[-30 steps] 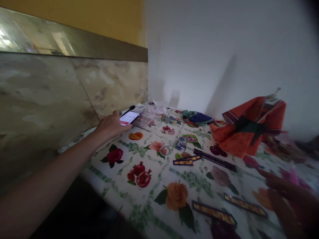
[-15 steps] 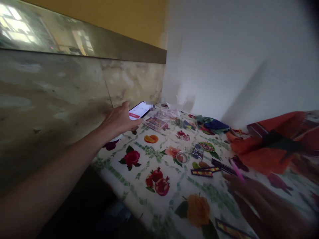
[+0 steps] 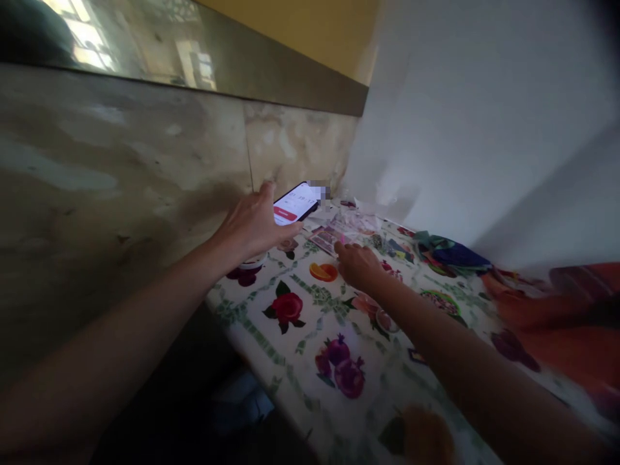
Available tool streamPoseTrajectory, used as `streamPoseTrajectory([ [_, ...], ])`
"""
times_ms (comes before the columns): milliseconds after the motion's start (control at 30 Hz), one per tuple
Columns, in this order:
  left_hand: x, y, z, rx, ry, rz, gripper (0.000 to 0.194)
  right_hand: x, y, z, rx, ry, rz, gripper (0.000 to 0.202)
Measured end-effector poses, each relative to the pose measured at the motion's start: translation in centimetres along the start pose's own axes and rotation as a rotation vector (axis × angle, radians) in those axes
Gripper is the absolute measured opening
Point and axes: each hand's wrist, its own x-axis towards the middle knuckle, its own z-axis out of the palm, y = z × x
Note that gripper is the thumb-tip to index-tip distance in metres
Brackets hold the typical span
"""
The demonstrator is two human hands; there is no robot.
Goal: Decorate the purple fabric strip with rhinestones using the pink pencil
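My left hand (image 3: 259, 216) is closed around the edge of a smartphone (image 3: 296, 201), thumb below it. The phone is tilted above the far left end of the table, its lit screen showing digits and a red button. Lower and to the right, my right hand (image 3: 359, 261) reaches over the table with its fingers curled. A bit of a thin pink stick (image 3: 343, 239) shows at its fingertips; the rest is hidden. Just beyond the fingers lie a flat printed packet (image 3: 325, 240) and crumpled clear plastic (image 3: 361, 221).
A fruit-patterned tablecloth (image 3: 256, 332) covers the table, which meets a stained wall (image 3: 184, 148) and a white wall (image 3: 460, 129). A dark blue and green cloth (image 3: 453, 252) and an orange cloth (image 3: 537, 323) lie at right. A round clear lid-like item (image 3: 387, 321) lies beneath my right forearm.
My right hand has swung from the lower right to the table's far middle, carrying the pink stick. My left hand still holds the smartphone. The whole view has shifted slightly.
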Motion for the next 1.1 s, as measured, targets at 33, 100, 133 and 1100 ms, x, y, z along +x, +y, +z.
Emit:
streamPoseTrajectory([
  [33,0.0,0.0,-0.1,-0.003,-0.002,-0.009,0.091,0.2,0.0,0.4,-0.006,-0.005,0.003,0.034],
  [100,-0.1,0.0,-0.2,-0.01,-0.005,-0.021,0.09,0.5,0.2,0.7,-0.014,-0.006,0.007,0.035],
  [133,-0.1,0.0,-0.2,-0.012,-0.004,-0.022,0.089,0.6,0.2,0.6,-0.016,-0.003,0.009,0.034],
  [1100,-2.7,4.2,6.2,0.007,-0.172,0.083,0.086,-18.2,5.6,-1.7,0.244,0.374,0.024,0.021],
])
